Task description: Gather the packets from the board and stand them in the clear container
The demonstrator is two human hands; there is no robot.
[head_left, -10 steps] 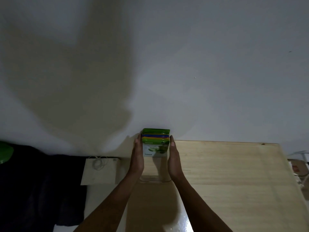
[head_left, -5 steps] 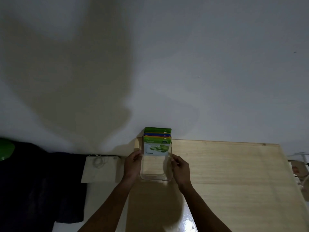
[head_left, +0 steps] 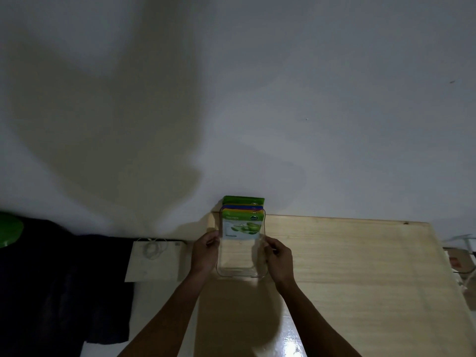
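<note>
Room, as I look down at it. White wall [head_left: 309, 99]: fills my view from nine through three o'clock, plain, with a broad soft shadow across its left part. Pale wooden table [head_left: 360, 279]: butts against the wall at four o'clock; a glossy glare patch sits on its near edge at six. Dark cloth [head_left: 51, 279]: eight o'clock, beside the table. Paper bag [head_left: 154, 261]: pale, flat, nine o'clock. Green object [head_left: 9, 231]: far nine, cut off. Light: dim overall.
</note>
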